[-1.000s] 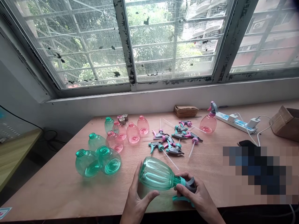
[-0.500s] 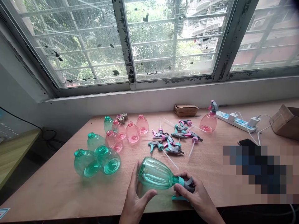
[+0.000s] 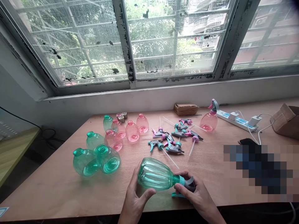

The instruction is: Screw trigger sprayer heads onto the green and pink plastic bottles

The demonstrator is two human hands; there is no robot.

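Assembly status: one unit fitted, one in work, eight bodies open

The green bottle (image 3: 155, 174) lies on its side between the two hands, above the near edge of the desk (image 3: 58, 193), its base toward the left and its neck toward the right. A sprayer head (image 3: 189, 184) sits at the neck, its teal collar (image 3: 181, 180) against the bottle mouth. The teal trigger (image 3: 177, 195) shows below the right hand.

Right hand (image 3: 197, 196): closed around the sprayer head, thumb at the collar. Left hand (image 3: 135, 199): cupped at the base, thumb and fingers spread to either side of the bottle. Whether it bears on the wall cannot be told.

Complete: one pink spray bottle (image 3: 208, 122) stands upright near the power strip (image 3: 238, 121) with its head mounted.

Partial: the green bottle appears to have its head seated. Whether the collar is fully tightened cannot be determined from this view.

Outstanding: four open green bottles (image 3: 85, 163) and four open pink bottles (image 3: 133, 131) stand at the left without heads. Loose sprayer heads (image 3: 175, 148) in teal, pink and grey lie in a heap at the middle, several with dip tubes (image 3: 170, 158) attached. Judged by these counts, most of the fitting remains undone.
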